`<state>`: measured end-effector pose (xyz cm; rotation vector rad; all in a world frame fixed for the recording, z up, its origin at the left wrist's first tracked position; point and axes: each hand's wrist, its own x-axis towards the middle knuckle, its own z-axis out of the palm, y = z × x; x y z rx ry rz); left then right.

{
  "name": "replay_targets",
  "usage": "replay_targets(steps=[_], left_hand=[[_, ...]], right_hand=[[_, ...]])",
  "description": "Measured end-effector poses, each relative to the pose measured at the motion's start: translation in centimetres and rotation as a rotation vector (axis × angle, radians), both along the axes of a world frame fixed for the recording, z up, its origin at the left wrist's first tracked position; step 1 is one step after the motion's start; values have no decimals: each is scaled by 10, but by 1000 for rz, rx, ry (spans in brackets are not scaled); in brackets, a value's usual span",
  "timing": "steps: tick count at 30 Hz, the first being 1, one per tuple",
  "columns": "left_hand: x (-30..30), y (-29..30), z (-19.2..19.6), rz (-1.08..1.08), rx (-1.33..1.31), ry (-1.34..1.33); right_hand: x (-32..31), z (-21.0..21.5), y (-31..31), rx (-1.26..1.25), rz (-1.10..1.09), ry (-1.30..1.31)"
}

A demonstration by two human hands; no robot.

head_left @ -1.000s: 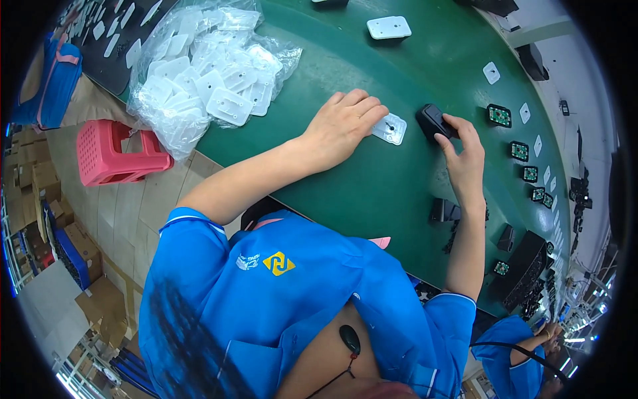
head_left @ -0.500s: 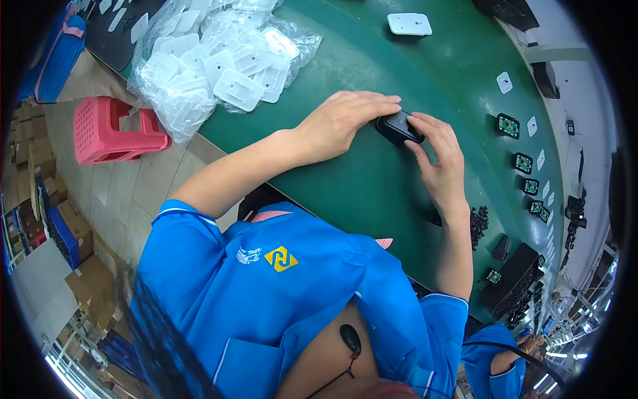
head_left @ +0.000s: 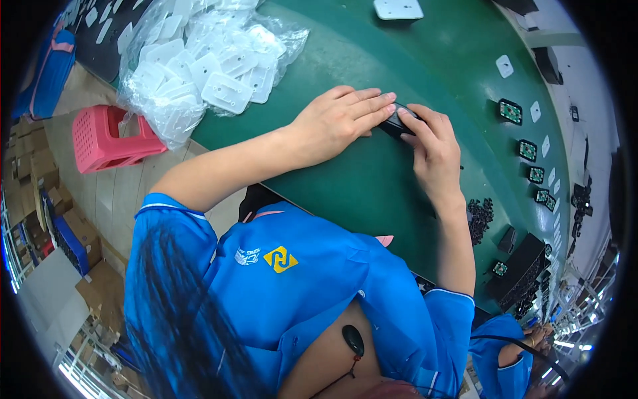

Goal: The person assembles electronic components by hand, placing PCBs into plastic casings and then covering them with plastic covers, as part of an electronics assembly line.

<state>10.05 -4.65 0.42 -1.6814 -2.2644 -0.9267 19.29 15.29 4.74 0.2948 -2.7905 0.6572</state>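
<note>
Black casing (head_left: 393, 124), its top edge glinting, sits between a worker's two hands over a green surface (head_left: 339, 193). From its left, the left hand (head_left: 342, 123) lies with fingers together and tips against the casing; whether that hand grips or merely presses, we cannot tell. From the right, the right hand (head_left: 435, 143) closes thumb and fingers around the casing's other end. Bracing from both sides seems meant to keep the small, smooth body steady and square, low and within easy reach. Fingers cover much of it, and its underside is hidden, so contact with the surface cannot be confirmed.

Around the scene, at far left, a pink stool (head_left: 93, 136) stands on the floor near stacked cartons (head_left: 109, 292). Next, a clear plastic bag (head_left: 292, 45) spills white plates (head_left: 226, 93), heaped loosely beyond the left forearm. A white-topped block (head_left: 399, 8) waits at the upper edge, well apart from the hands. Small black parts (head_left: 480, 221) lie piled just beside the right forearm, which blocks some of the surface from view. Farther right, circuit boards in dark frames (head_left: 510, 112) stand spaced in a row, apparently for easy picking, while a black box (head_left: 518, 274) crowds the lower corner.
</note>
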Motion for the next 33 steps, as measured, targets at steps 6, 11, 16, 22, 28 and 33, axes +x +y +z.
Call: replay_targets(steps=[6, 11, 16, 22, 28, 33], left_hand=[[-7, 22, -2, 27, 91, 29], [-22, 41, 5, 73, 120, -196], [-52, 96, 8, 137, 140, -694], [-99, 171, 3, 199, -14, -979], [-108, 170, 15, 211, -194, -1011], [-107, 172, 6, 391, -170, -797]], right_hand=[[-20, 17, 23, -351, -7, -235], [-10, 20, 46, -596, -215, -279], [32, 31, 98, -670, -499, 22], [104, 32, 126, -699, -738, 98], [161, 23, 121, -118, -972, -83], [155, 7, 109, 188, -1098, -186]])
